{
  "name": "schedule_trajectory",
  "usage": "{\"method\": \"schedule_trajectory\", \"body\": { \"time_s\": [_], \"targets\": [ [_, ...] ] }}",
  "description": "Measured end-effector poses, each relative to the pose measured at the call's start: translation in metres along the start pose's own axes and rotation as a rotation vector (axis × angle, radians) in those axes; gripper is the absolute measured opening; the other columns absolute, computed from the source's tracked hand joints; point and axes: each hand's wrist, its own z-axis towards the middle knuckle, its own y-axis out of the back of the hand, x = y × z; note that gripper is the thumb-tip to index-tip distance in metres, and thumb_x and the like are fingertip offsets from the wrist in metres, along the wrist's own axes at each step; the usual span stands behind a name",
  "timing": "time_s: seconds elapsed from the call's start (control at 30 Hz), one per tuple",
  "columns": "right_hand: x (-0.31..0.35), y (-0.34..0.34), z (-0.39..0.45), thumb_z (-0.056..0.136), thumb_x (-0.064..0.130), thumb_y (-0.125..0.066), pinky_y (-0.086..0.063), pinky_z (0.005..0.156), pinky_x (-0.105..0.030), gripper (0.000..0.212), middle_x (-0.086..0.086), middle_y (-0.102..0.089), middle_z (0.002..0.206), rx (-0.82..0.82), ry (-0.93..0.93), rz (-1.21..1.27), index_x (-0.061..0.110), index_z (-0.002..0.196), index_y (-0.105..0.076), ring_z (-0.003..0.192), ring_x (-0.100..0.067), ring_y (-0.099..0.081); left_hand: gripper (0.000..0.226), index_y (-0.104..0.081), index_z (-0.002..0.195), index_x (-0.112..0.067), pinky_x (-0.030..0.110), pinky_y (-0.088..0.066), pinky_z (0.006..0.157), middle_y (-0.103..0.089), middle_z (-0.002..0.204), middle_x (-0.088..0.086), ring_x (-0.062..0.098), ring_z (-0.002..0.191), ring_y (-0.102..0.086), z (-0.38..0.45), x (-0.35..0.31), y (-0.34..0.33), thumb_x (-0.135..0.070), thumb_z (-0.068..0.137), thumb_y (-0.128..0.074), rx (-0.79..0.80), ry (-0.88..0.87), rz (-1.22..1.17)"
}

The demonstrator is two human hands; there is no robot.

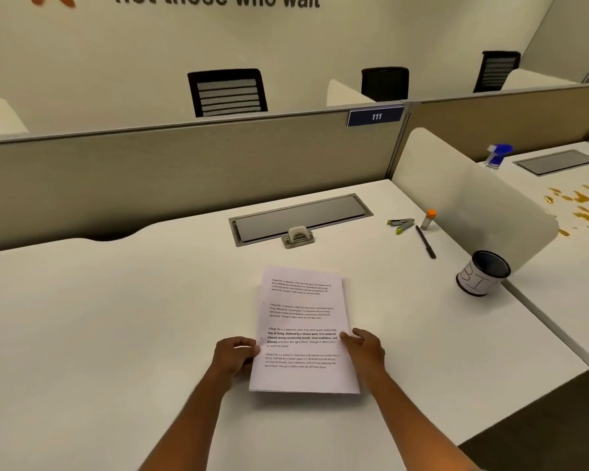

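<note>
While both hands steady a thin stack of printed papers (303, 321) on a white desk (116, 317), the step in hand looks like squaring the sheets so their edges line up. The papers lie flat near the desk's front edge, straight ahead of the person, with the sheets slightly fanned at the far end. The left hand (235, 355) grips the left edge, fingers curled together around it. The right hand (366, 348) pinches the right edge, thumb and forefinger close together on the top sheet; its other fingers are hidden.

The next move probably calls for nudging the sheets flush, then keeping one hand on the stack while the other reaches for a fastening tool. A hole punch (298, 236) sits just beyond the papers. A stapler (401, 224), a glue stick (428, 219) with an orange cap and a pen (425, 242) lie further off to the right.

Readable writing: the top sheet holds four short paragraphs, each opening "Village life is a peaceful", the third partly in bold. A blue plate (375, 116) on the partition reads "111". Wall lettering (218, 0), cut off at the top, reads "not those who wait". A mesh cup (483, 273) at right wears a paper band with handwritten letters "BI", the rest curving out of sight.
</note>
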Motion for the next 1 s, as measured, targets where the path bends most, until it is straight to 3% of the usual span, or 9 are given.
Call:
{"method": "schedule_trajectory", "body": {
  "time_s": [0.1, 0.23, 0.47, 0.53, 0.7, 0.8, 1.0],
  "targets": [
    [0.002, -0.008, 0.010, 0.077, 0.033, -0.074, -0.056, 0.088, -0.046, 0.034, -0.004, -0.075, 0.099, 0.173, -0.051, 0.152, 0.013, 0.104, -0.072, 0.090, -0.025, -0.071, 0.011, -0.066, 0.088, 0.005, 0.036, -0.057, 0.062, -0.071, 0.080, 0.022, 0.031, 0.067, -0.067, -0.004, 0.000, 0.015, 0.008, 0.079, -0.070, -0.002, -0.016, -0.007],
    [0.021, -0.014, 0.004, 0.087, 0.005, -0.066, -0.058, 0.071, -0.036, 0.007, -0.012, -0.075, 0.092, 0.261, -0.048, 0.252, 0.004, 0.092, -0.071, 0.080, -0.027, -0.072, 0.012, -0.065, 0.090, 0.005, 0.041, -0.057, 0.075, -0.070, 0.089, 0.023, 0.031, 0.077, -0.068, -0.009, -0.004, 0.033, 0.008, 0.079, -0.069, 0.045, -0.030, 0.018],
    [0.040, -0.030, 0.012, 0.085, 0.005, -0.067, -0.057, 0.084, -0.049, 0.007, -0.010, -0.075, 0.092, 0.305, 0.022, 0.224, 0.009, 0.090, -0.072, 0.085, -0.029, -0.072, 0.015, -0.056, 0.086, -0.003, 0.043, -0.057, 0.080, -0.065, 0.090, 0.021, 0.030, 0.082, -0.065, -0.018, -0.019, 0.047, 0.011, 0.083, -0.057, 0.146, -0.027, 0.104],
    [0.046, -0.034, 0.013, 0.085, 0.006, -0.067, -0.057, 0.085, -0.049, 0.007, -0.008, -0.076, 0.090, 0.309, 0.048, 0.225, 0.011, 0.089, -0.072, 0.085, -0.028, -0.072, 0.018, -0.053, 0.086, -0.005, 0.044, -0.056, 0.082, -0.063, 0.090, 0.022, 0.031, 0.082, -0.062, -0.019, -0.024, 0.048, 0.012, 0.082, -0.053, 0.137, -0.053, 0.096],
    [0.066, -0.037, 0.018, 0.084, 0.009, -0.068, -0.057, 0.083, -0.052, 0.005, -0.007, -0.076, 0.088, 0.299, 0.093, 0.215, 0.012, 0.085, -0.072, 0.084, -0.030, -0.072, 0.019, -0.053, 0.090, -0.002, 0.039, -0.059, 0.071, -0.072, 0.091, 0.019, 0.030, 0.080, -0.069, -0.025, -0.036, 0.045, 0.014, 0.082, -0.049, 0.070, -0.189, 0.113],
    [0.078, -0.037, 0.019, 0.082, 0.015, -0.070, -0.056, 0.083, -0.054, 0.006, -0.007, -0.075, 0.088, 0.278, 0.153, 0.214, 0.009, 0.083, -0.070, 0.087, -0.033, -0.071, 0.030, -0.061, 0.102, -0.004, 0.045, -0.058, 0.079, -0.074, 0.091, 0.016, 0.032, 0.085, -0.071, -0.026, -0.041, 0.043, 0.015, 0.083, -0.049, 0.034, -0.268, 0.101],
    [0.098, -0.032, 0.001, 0.089, 0.013, -0.066, -0.059, 0.080, -0.043, 0.006, -0.008, -0.074, 0.096, 0.285, 0.272, 0.316, 0.012, 0.094, -0.067, 0.088, -0.029, -0.071, 0.031, -0.068, 0.097, -0.006, 0.041, -0.059, 0.080, -0.075, 0.093, 0.012, 0.032, 0.091, -0.071, -0.033, -0.041, 0.037, 0.015, 0.083, -0.049, -0.079, -0.373, 0.052]
  ]
}}
